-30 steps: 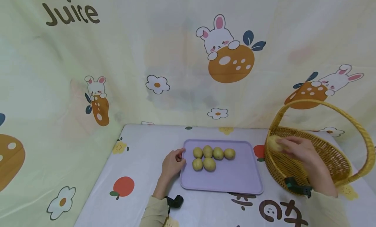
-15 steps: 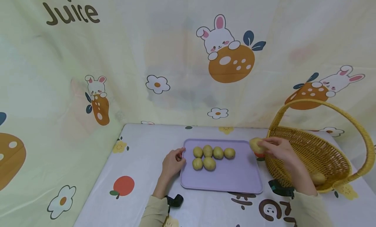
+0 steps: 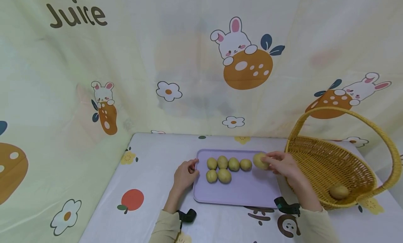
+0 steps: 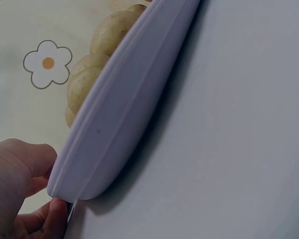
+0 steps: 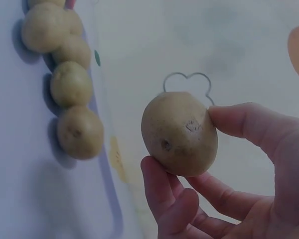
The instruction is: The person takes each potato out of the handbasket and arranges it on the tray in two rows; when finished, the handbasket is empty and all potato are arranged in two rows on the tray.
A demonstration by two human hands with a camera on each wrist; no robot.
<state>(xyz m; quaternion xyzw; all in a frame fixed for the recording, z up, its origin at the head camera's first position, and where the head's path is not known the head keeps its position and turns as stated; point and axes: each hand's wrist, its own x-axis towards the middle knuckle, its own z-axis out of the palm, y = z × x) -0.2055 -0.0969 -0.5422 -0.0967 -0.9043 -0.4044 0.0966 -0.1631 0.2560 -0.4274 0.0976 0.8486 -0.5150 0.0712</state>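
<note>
My right hand (image 3: 284,165) pinches a potato (image 5: 180,134) between thumb and fingers, raised over the right part of the lilac tray (image 3: 248,192). Several potatoes (image 3: 234,164) lie on that tray, a back row with two (image 3: 224,176) in front at the left. In the right wrist view the nearest of the row (image 5: 80,132) is beside the held one. My left hand (image 3: 185,174) grips the tray's left edge; the left wrist view has its fingers (image 4: 37,158) above and below the rim.
A yellow wicker basket (image 3: 302,173) with a tall arched handle (image 3: 377,131) stands right of the tray. One potato (image 3: 339,191) lies inside it. Behind the table (image 3: 163,155) hangs a printed curtain (image 3: 189,61).
My right hand has carried the potato left from above the basket to over the tray. The potato remaining in the basket is now in full view. My left hand stays in place.
</note>
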